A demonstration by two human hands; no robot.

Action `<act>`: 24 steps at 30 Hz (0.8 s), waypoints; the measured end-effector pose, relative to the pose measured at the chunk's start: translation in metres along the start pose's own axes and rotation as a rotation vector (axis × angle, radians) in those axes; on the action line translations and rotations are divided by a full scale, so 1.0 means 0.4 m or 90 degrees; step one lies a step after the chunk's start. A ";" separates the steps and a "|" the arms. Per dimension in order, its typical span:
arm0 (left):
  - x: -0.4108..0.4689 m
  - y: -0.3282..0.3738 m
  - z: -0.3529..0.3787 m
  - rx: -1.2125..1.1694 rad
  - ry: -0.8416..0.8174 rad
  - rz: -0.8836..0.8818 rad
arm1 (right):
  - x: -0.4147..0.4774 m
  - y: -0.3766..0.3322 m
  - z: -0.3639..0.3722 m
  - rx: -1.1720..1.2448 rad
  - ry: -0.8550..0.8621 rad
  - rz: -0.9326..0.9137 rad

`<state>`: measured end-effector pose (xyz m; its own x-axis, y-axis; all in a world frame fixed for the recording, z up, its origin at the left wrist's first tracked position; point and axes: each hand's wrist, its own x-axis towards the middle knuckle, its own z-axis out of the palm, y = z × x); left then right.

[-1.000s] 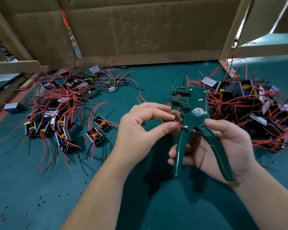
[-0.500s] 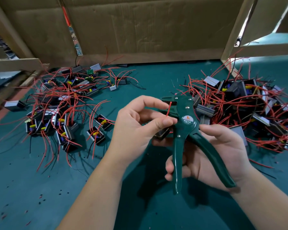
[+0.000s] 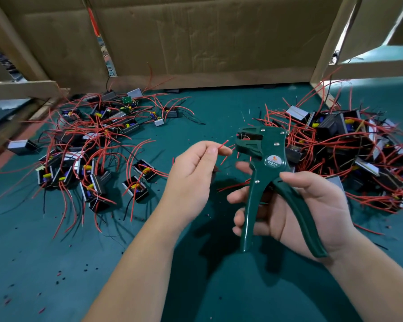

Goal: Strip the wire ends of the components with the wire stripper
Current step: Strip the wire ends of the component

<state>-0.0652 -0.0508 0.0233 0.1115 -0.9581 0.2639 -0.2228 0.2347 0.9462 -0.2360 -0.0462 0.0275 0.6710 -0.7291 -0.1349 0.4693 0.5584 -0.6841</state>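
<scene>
Above the middle of the table (image 3: 33, 263), the left hand (image 3: 191, 173) pinched a red wire (image 3: 222, 145) between thumb and forefinger, its tip just beside the wire stripper (image 3: 265, 159), whose mouth gaped. The right hand (image 3: 312, 205) wrapped round its spread handles. Feeding seemed in hand; next, the tip needed guiding squarely between the blades before squeezing.

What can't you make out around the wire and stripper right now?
Head view:
red wire tip: blurred, stripped or not unclear.
Where that wire leads: hidden behind the left hand.
wire stripper mouth: too small and dark to see inside.
right pile of parts: cut off by frame edge.
</scene>
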 end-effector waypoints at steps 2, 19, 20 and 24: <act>0.001 -0.008 -0.002 0.032 0.005 0.013 | -0.002 0.000 0.000 0.000 -0.015 0.014; 0.005 -0.012 -0.017 0.156 0.043 0.167 | -0.009 0.002 0.000 -0.046 -0.084 0.052; 0.005 -0.012 -0.019 0.163 0.052 0.175 | -0.010 0.003 0.000 -0.055 -0.088 0.049; 0.008 -0.019 -0.031 0.220 0.077 0.208 | -0.012 0.002 -0.006 -0.082 -0.096 0.044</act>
<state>-0.0511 -0.0538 0.0193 0.0888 -0.8130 0.5754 -0.5712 0.4317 0.6981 -0.2402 -0.0433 0.0261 0.7819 -0.6181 -0.0817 0.3490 0.5425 -0.7641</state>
